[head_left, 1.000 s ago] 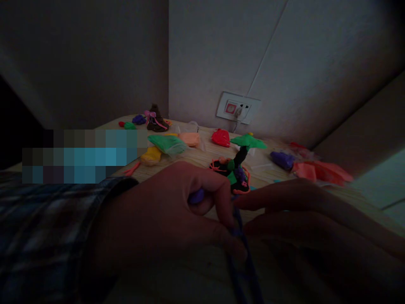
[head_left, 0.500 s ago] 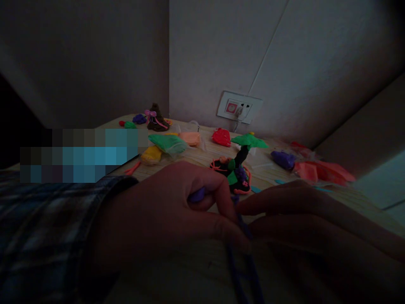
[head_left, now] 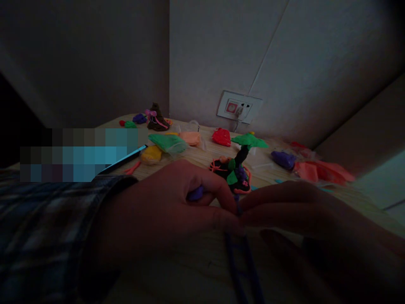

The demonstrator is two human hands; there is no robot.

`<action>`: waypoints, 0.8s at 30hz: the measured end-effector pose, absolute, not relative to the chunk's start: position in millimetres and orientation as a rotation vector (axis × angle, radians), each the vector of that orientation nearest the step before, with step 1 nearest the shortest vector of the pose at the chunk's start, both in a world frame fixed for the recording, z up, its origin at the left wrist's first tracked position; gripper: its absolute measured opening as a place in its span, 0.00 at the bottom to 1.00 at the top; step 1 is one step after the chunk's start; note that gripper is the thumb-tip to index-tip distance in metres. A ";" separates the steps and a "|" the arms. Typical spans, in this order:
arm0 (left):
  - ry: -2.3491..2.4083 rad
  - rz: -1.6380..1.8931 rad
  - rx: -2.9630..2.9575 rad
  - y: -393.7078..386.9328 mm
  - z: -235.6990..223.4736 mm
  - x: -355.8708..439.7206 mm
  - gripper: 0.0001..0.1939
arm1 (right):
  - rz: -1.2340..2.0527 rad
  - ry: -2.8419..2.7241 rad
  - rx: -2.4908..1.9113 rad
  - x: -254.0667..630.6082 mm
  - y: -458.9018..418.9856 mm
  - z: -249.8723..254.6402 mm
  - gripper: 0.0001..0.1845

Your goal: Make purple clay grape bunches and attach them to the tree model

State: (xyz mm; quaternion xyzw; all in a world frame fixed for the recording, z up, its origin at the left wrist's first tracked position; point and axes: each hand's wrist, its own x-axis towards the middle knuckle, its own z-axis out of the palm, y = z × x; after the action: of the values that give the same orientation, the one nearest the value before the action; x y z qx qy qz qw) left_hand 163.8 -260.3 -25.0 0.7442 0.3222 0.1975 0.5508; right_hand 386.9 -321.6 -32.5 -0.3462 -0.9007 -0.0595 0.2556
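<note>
My left hand (head_left: 171, 207) is closed, with a lump of purple modelling clay (head_left: 195, 194) tucked in its curled fingers. Its index finger and thumb meet over the upper end of a purple clay ladder (head_left: 243, 274), made of two long strips with thin rungs, lying flat on the table. Stretched fingers of my right hand (head_left: 294, 207) touch the same upper end from the other side, its thumb apart below in shadow. Just beyond the fingertips stands a clay palm tree model (head_left: 242, 158) with a green top and a dark base bearing pink, orange and purple bits.
Bagged clay lies around: green (head_left: 167, 143), yellow (head_left: 151, 155), red (head_left: 221, 137), purple (head_left: 283, 160) and coral (head_left: 322, 171). A brown clay figure with a pink bow (head_left: 157, 118) stands at the back left. A lit, blurred-out screen (head_left: 85, 156) is at left. A wall socket (head_left: 239, 107) holds a plug.
My right fingertips have shifted slightly left and up, meeting my left fingertips at the ladder's upper end. More of the ladder shows below my hands. The left hand has barely moved.
</note>
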 end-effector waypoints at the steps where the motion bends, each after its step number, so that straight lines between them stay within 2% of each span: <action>1: 0.752 0.482 1.786 -259.8 -25.7 164.6 0.07 | -0.168 -2.392 -0.989 382.5 -320.7 -33.1 0.12; 10: 0.752 0.491 1.880 -266.2 -20.4 163.6 0.09 | -0.178 -2.248 -1.136 352.8 -324.5 -41.5 0.10; 15: 0.735 0.462 1.912 -264.6 -22.2 163.1 0.08 | -0.037 -2.174 -1.143 360.1 -336.5 -48.1 0.14; 17: 0.728 0.441 1.924 -265.1 -22.7 162.6 0.11 | 0.010 -2.148 -1.119 361.4 -337.8 -48.4 0.15; 22: 0.691 0.441 1.981 -267.3 -25.1 159.6 0.17 | -0.033 -2.204 -0.976 359.9 -333.4 -44.7 0.10; 24: 0.675 0.431 1.988 -267.0 -25.6 158.9 0.17 | -0.039 -2.184 -1.026 359.3 -332.8 -44.2 0.13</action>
State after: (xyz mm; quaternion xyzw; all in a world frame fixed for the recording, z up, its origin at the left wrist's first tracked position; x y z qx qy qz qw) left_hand 158.9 -267.0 -25.6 0.8144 0.2767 0.1766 0.4785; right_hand 359.3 -332.8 -44.2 -0.3973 -0.8456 -0.0150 0.3562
